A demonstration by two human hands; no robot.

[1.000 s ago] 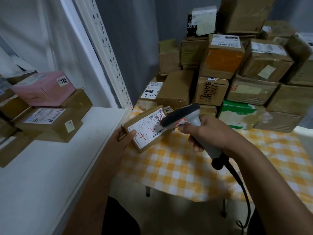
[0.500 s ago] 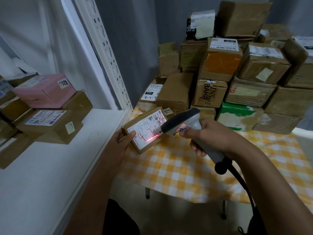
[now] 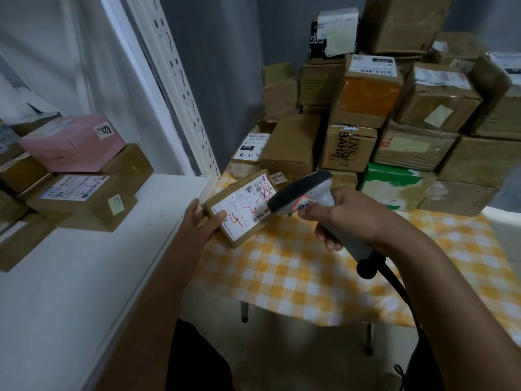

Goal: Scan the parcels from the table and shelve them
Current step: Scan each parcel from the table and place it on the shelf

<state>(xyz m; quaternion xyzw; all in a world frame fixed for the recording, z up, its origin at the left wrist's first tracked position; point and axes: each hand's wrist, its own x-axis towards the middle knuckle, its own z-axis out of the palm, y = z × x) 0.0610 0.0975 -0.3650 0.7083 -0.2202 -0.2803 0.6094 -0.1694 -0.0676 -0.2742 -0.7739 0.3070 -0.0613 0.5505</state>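
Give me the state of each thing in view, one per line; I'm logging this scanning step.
Flat brown cardboard parcel with white label: tilted, held over the table edge by left hand.
Grey handheld barcode scanner: gripped by right hand, aimed at the label.
Pink box: shelved atop brown boxes.
White shelf: partly filled.

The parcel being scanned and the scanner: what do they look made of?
Parcel: brown cardboard, matte, judging by its dull tan faces, with a white paper label. Scanner: likely moulded plastic, smooth light-grey body and darker head with a slight sheen.
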